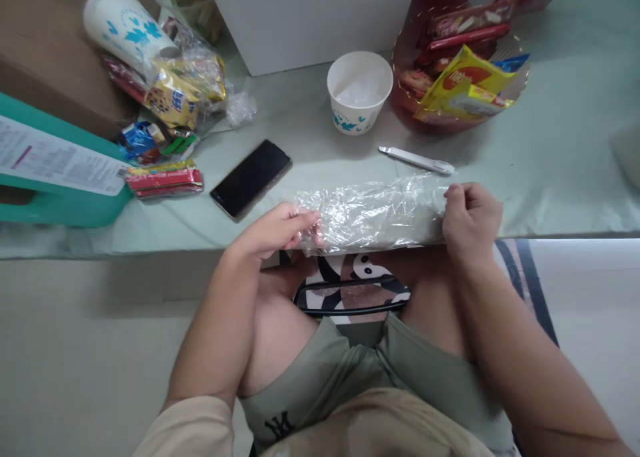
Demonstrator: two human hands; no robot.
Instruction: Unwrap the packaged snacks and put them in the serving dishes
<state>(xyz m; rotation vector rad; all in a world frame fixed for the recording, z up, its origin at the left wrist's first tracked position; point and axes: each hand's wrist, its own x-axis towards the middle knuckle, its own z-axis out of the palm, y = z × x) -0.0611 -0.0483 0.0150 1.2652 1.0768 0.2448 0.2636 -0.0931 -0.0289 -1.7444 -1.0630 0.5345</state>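
A crinkled clear plastic bag is stretched sideways along the front edge of the table. My left hand pinches its left end, thumb lying on top and some of the film showing beneath the fingers. At the other end, my right hand is closed in a fist on the plastic. Just beyond the bag lies a white utility knife, apart from both hands. A black phone rests face up beyond my left hand. Farther back stands a white paper cup with whitish, translucent contents.
A red scalloped bowl of wrapped snacks stands at the back right. Snack packets, a tipped paper cup and a teal jug crowd the left. A white box stands behind. The table edge runs above my lap.
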